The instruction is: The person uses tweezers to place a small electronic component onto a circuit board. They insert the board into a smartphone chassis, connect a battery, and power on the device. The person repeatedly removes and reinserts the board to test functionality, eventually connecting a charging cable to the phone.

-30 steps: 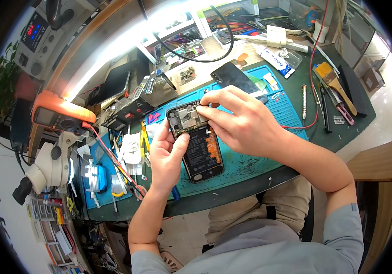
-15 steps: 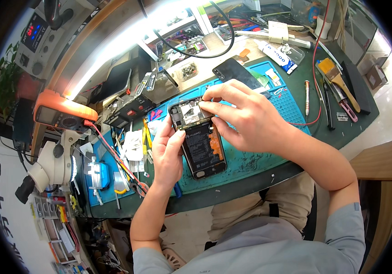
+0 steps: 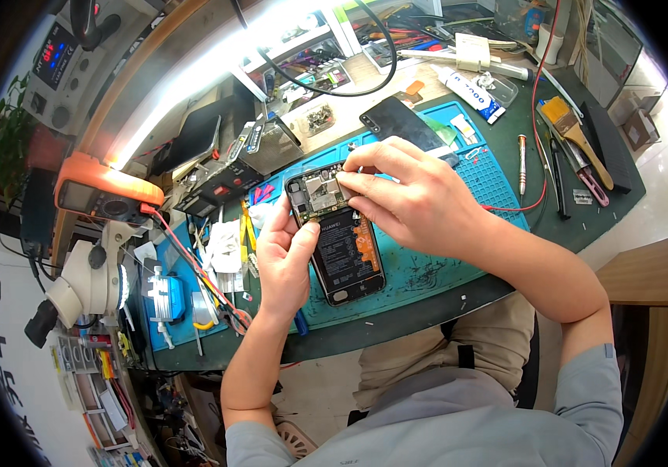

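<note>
An opened smartphone (image 3: 341, 289) lies tilted over the blue-green work mat (image 3: 435, 265), its back off. The black battery (image 3: 338, 253) with an orange strip fills its lower part, and the circuit board (image 3: 323, 194) shows at the top. My left hand (image 3: 284, 261) grips the phone's left edge, thumb on the edge beside the board and fingers behind. My right hand (image 3: 427, 198) is closed at the upper right corner, its fingertips pressed together against the board's edge. Whether a small part sits between those fingertips is hidden.
Behind the phone lies a dark phone back cover (image 3: 400, 124). A screwdriver (image 3: 522, 163), a brush (image 3: 579, 140) and a glue tube (image 3: 470, 93) lie to the right. At left are an orange multimeter (image 3: 108, 191), a blue clamp (image 3: 166, 300) and a microscope (image 3: 89, 280).
My right hand's thumb and fingertips have drawn closer together and shifted slightly left at the board's edge. The left hand keeps its grip on the phone.
</note>
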The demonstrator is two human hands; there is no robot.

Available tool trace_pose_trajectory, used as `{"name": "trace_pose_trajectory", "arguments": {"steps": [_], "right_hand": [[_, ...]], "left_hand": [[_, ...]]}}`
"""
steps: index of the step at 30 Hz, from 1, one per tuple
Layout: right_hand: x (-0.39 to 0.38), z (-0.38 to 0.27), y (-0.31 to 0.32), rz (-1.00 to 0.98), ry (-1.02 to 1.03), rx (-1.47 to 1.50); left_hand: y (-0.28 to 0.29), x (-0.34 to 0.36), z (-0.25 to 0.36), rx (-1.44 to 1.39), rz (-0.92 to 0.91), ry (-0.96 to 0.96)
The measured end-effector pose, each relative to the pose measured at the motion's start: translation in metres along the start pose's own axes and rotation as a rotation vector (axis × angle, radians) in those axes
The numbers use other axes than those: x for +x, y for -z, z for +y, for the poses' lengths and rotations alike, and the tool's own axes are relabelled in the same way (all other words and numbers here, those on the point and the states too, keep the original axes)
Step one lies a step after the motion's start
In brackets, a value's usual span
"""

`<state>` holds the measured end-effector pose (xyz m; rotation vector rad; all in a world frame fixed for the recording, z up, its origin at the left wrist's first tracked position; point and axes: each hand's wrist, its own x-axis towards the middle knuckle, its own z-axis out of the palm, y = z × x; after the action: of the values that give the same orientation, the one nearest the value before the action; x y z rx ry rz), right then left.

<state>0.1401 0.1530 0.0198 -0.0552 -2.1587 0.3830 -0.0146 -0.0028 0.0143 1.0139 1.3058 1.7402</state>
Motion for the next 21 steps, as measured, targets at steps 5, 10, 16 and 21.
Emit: {"name": "trace_pose_trajectory", "arguments": {"steps": [5, 10, 16, 21], "right_hand": [[-0.0002, -0.0008, 0.0001, -0.004, -0.021, 0.020], [0.0005, -0.0013, 0.0009, -0.038, -0.057, 0.024], [0.0008, -0.0006, -0.0017, -0.024, -0.065, 0.048], [-0.0012, -0.0012, -0.0045, -0.006, -0.052, 0.029]], "left_hand": [[0.0005, 0.0008, 0.0001, -0.009, -0.013, 0.012], [0.0033, 0.0022, -0.0020, -0.003, -0.026, 0.029], [0.0023, 0.0026, -0.0009, 0.012, -0.016, 0.042], [0.0042, 0.0040, -0.0021, -0.083, 0.042, 0.109]]}}
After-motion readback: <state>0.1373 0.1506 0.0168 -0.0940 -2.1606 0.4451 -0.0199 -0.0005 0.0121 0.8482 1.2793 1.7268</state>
